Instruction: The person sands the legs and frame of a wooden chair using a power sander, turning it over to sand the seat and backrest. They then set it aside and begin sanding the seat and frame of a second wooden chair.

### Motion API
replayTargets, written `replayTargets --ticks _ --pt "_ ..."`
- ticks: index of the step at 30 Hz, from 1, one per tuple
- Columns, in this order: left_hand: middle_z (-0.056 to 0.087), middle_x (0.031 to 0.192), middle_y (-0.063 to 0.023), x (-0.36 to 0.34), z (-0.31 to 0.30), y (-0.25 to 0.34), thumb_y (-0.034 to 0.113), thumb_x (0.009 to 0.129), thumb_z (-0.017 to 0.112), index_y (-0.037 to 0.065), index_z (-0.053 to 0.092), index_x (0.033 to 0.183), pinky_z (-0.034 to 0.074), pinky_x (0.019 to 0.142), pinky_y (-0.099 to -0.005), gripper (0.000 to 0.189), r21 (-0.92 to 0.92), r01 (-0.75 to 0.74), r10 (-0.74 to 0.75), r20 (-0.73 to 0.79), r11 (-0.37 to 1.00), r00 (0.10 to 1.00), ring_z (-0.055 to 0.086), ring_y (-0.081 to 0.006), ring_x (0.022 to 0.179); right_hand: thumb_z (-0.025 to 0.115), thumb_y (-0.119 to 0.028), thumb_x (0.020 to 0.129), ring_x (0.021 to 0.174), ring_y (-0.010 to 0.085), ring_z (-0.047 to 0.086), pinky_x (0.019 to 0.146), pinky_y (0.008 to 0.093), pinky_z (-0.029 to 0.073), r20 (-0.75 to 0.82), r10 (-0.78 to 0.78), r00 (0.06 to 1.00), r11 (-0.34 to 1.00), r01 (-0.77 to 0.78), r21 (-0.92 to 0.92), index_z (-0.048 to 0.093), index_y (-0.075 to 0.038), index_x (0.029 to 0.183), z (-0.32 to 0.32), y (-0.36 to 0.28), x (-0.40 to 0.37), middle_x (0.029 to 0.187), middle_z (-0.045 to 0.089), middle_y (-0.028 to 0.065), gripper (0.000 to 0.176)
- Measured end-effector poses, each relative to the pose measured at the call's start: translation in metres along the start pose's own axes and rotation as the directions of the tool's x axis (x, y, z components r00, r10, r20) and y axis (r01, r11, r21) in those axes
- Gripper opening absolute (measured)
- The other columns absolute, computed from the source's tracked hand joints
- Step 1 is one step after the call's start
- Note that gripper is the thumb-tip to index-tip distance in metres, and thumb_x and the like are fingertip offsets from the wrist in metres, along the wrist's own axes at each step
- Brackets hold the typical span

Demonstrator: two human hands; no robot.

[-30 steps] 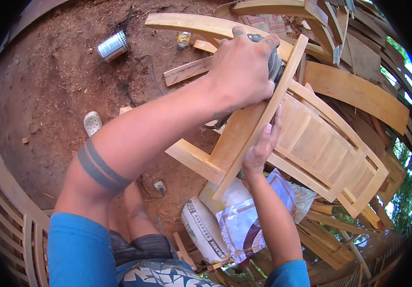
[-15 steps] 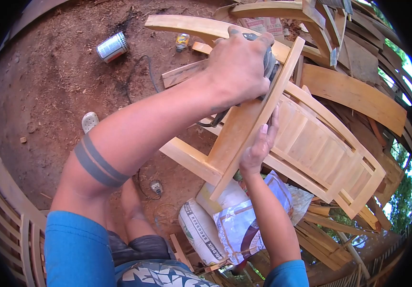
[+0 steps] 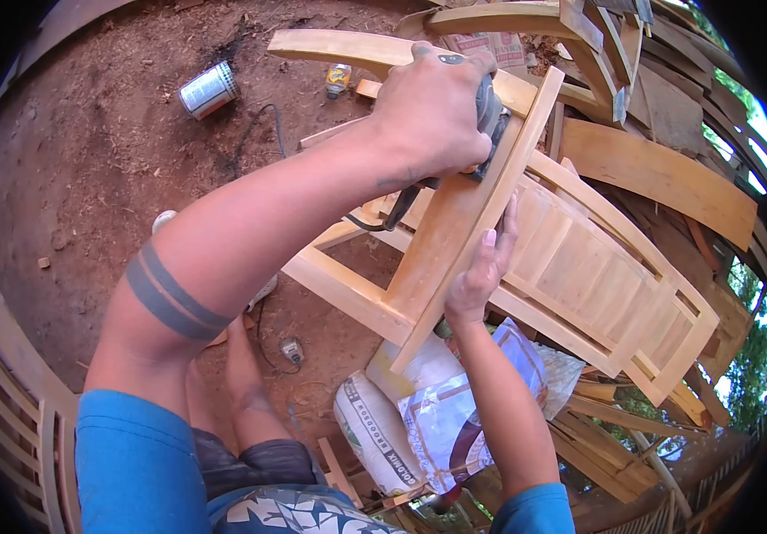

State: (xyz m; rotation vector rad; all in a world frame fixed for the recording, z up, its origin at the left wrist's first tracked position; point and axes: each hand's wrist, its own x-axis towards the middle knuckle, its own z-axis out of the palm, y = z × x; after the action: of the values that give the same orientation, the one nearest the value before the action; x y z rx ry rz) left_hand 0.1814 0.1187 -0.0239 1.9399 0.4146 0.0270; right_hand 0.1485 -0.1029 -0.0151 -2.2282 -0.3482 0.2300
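"What are the hands doing?"

"The left hand (image 3: 428, 107) curls over the top of a power sander (image 3: 489, 109), fingers and thumb closed around its body. The right hand (image 3: 472, 289) is open, fingers out nearly straight, bracing the outer side of a long wooden rail (image 3: 526, 147)."

"And where does the sander sit?"

"On the flat board (image 3: 441, 236) beside that rail, toward its upper end. Board and rail belong to a pale wooden furniture frame, next to a panelled section (image 3: 570, 249)."

"How far along is the sanding, would you say?"

"The frame looks assembled, and the lower stretch of board appears fairly smooth. I'd call it surface work in progress, but I can't tell sanded wood from unsanded, so what's left is anyone's guess."

"Any containers about?"

"A metal can (image 3: 208, 90) lies on its side on the dirt, and a small yellow-labelled bottle (image 3: 337, 81) is near the curved wooden arm (image 3: 339, 44). I can't see inside either. Nearer the knees there's a printed sack (image 3: 375, 427); it bulges, so I'd judge it filled, though its contents are hidden."
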Motion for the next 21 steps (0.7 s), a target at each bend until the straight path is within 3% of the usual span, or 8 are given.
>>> replayTargets --ticks 7,21 --pt "0.067 0.093 -0.0288 0.007 0.004 0.004 0.018 0.064 0.069 0.008 0.059 0.13 0.056 0.088 -0.0468 0.067 -0.008 -0.08 0.08 -0.02 0.997 0.997 0.065 -0.0437 0.098 0.036 -0.026 0.104 0.148 0.0283 0.029 0.121 0.0402 0.021 0.007 0.005 1.0 0.999 -0.005 -0.035 0.028 0.005 0.153 -0.001 0.001 0.0 0.159 0.031 0.019 0.058" --pt "0.057 0.105 -0.0308 -0.027 0.014 0.009 0.021 0.068 0.075 0.016 0.058 0.13 0.058 0.083 -0.047 0.065 -0.038 -0.021 0.019 -0.064 0.999 0.998 0.067 -0.0462 0.09 0.028 -0.033 0.106 0.144 0.027 0.034 0.119 0.0395 0.025 -0.007 0.05 0.999 0.996 -0.049 0.074 0.028 0.005 0.153 -0.001 0.007 -0.002 0.157 0.033 0.0182 0.06"
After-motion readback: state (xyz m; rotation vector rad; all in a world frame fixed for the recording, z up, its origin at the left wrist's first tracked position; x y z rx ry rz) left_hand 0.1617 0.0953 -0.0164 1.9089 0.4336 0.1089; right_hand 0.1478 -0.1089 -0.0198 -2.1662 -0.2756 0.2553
